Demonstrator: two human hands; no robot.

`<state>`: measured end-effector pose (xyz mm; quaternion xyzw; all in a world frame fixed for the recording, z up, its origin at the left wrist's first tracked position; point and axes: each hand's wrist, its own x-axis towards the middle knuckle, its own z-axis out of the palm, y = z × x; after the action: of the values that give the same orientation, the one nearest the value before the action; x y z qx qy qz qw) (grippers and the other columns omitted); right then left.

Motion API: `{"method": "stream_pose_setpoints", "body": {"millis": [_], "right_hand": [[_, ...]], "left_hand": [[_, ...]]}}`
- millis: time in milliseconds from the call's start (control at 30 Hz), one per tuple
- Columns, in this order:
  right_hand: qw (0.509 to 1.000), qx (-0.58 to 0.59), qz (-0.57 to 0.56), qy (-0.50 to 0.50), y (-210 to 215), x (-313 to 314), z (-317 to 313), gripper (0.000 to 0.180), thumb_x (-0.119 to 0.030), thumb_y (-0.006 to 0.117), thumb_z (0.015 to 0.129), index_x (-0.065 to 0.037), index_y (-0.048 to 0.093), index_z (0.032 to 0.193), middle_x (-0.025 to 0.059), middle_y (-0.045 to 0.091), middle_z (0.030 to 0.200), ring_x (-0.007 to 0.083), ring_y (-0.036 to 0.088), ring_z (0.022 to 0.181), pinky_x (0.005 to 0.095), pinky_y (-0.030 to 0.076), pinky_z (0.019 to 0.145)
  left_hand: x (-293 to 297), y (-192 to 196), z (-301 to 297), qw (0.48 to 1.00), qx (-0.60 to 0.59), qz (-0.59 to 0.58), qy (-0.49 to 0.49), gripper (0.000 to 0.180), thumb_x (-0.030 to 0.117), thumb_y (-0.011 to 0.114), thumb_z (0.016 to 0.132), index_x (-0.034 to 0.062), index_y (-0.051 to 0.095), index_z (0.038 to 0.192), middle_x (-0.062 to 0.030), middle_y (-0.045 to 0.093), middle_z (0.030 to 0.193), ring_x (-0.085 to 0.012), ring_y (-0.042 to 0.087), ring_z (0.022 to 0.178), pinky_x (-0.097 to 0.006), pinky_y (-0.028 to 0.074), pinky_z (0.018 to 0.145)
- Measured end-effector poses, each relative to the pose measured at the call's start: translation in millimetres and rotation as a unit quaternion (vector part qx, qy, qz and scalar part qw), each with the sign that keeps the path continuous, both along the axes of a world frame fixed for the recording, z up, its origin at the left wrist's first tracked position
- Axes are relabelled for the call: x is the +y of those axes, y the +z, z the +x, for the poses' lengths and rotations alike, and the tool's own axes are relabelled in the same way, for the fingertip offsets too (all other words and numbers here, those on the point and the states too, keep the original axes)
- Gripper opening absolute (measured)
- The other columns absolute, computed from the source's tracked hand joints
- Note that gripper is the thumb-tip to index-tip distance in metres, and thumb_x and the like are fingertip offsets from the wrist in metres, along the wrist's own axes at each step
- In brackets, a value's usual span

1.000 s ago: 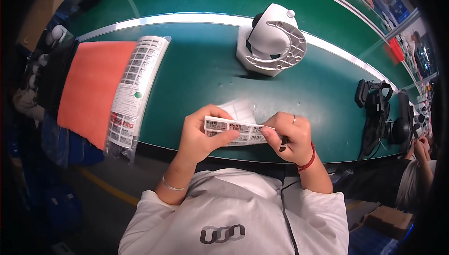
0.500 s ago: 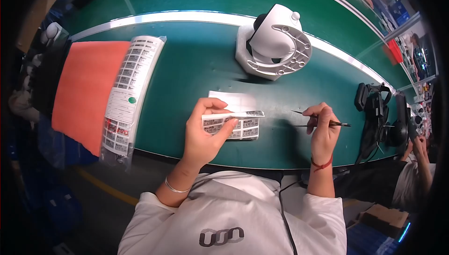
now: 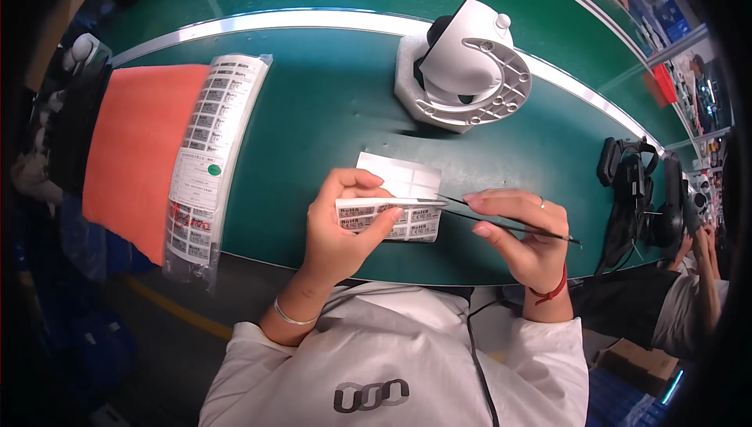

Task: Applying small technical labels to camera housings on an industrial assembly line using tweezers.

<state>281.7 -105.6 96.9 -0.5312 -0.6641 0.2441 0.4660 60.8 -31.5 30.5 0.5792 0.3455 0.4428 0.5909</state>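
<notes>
My left hand (image 3: 348, 219) is closed on a label sheet (image 3: 423, 227), its thumb pressing the printed face. Rows of small grey-and-black labels cover the sheet, which is folded or bent along its upper edge. Behind it, a white backing sheet (image 3: 403, 175) with faint grid lines lies at the fingers. My right hand (image 3: 529, 231) holds dark tweezers (image 3: 517, 229) between thumb and fingers. The tweezers' tips point left, spread apart, at the sheet's upper right corner. Whether they touch a label I cannot make out.
A white plastic device (image 3: 470, 74) with a ring-shaped base rests on a pale foam block beyond my hands. To the left lie an orange sheet (image 3: 145, 153) and a bagged stack of labels (image 3: 211, 153). Black strapped gear (image 3: 634, 192) sits at the right; another person is beyond it.
My right hand has moved left, bringing the tweezers from over the bare table to the label sheet's right corner. My left hand keeps its grip, and the sheet has tilted slightly.
</notes>
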Motion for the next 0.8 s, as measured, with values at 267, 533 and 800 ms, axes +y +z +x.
{"method": "stream_pose_setpoints", "body": {"millis": [267, 533, 800], "right_hand": [[0.992, 0.089, -0.090, 0.001, -4.8, -4.8, 8.6, 0.012, -0.004, 0.074, 0.085, 0.002, 0.074, 0.094, 0.0131, 0.075, 0.088, 0.0183, 0.070, 0.078, 0.0278, 0.054, 0.072], [0.976, 0.180, -0.122, -0.005, -8.6, -7.9, 9.5, 0.009, -0.005, 0.071, 0.088, 0.003, 0.074, 0.093, 0.0109, 0.074, 0.085, 0.0141, 0.068, 0.078, 0.0256, 0.051, 0.070], [0.961, 0.233, -0.147, -0.006, -13.7, -9.1, 9.1, 0.010, -0.005, 0.072, 0.088, 0.003, 0.073, 0.095, 0.0100, 0.074, 0.088, 0.0134, 0.067, 0.081, 0.0259, 0.051, 0.072]], "left_hand": [[-2.6, -1.2, -0.3, 0.999, 0.002, 0.020, -0.034, 0.034, -0.006, 0.075, 0.080, 0.0004, 0.055, 0.107, -0.0097, 0.073, 0.088, -0.0095, 0.067, 0.082, -0.023, 0.054, 0.074], [0.2, -1.2, -10.1, 0.994, 0.044, 0.080, -0.066, 0.013, -0.002, 0.079, 0.078, 0.0005, 0.069, 0.086, -0.0060, 0.073, 0.082, -0.0056, 0.065, 0.069, -0.019, 0.050, 0.062], [1.1, -1.2, -10.3, 0.995, 0.007, -0.004, -0.101, 0.016, -0.005, 0.075, 0.080, 0.0000, 0.066, 0.093, -0.0082, 0.073, 0.090, -0.0079, 0.067, 0.081, -0.021, 0.053, 0.071]]}}
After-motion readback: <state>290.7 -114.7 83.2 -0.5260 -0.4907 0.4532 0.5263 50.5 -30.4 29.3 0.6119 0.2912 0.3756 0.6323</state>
